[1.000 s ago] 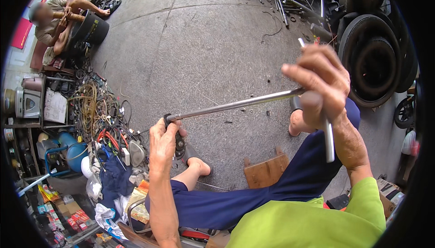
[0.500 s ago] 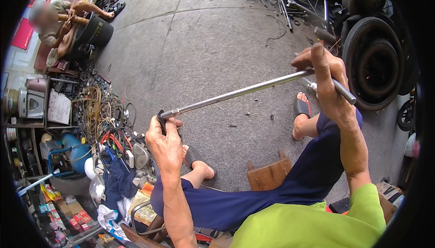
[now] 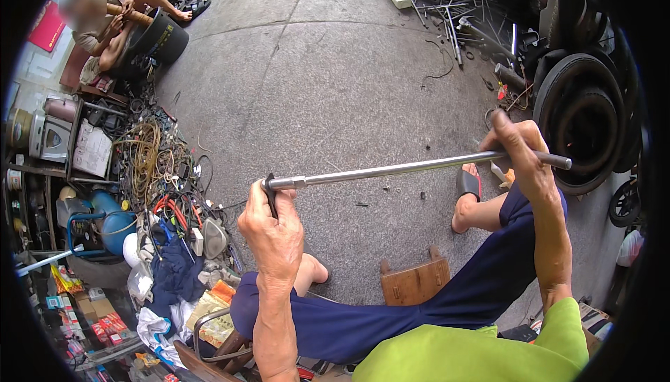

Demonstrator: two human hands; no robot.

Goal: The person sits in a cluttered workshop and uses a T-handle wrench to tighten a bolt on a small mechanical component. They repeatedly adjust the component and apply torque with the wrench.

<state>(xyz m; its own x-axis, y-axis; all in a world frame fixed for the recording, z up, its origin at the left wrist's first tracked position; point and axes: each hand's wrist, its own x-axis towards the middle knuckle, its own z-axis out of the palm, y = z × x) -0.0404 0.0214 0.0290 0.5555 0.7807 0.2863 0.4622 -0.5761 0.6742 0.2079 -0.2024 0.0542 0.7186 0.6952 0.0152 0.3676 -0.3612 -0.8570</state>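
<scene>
A long, shiny metal rod [image 3: 391, 170] is held across in front of me, nearly level, its right end a little higher. Near its left end is a stepped collar, and a small black flat piece [image 3: 269, 195] sits at the tip. My left hand [image 3: 276, 242] is closed with thumb and fingers around this black piece, which the fingers partly hide. My right hand [image 3: 527, 148] grips the rod near its other end, which sticks out beyond the palm. The exact kind of rod I cannot tell.
A small wooden stool [image 3: 417, 281] stands between my legs. Cables [image 3: 145, 159] and clutter heap up on the left; tires [image 3: 583, 124] and scattered metal rods [image 3: 453, 30] lie on the right. Far left, a person [image 3: 98, 33] sits beside a black bucket [image 3: 164, 39].
The rod's right end has come down with my right hand, so the rod lies more level. My left hand has shifted slightly right, now covering my left foot. The whole view has moved a little.
</scene>
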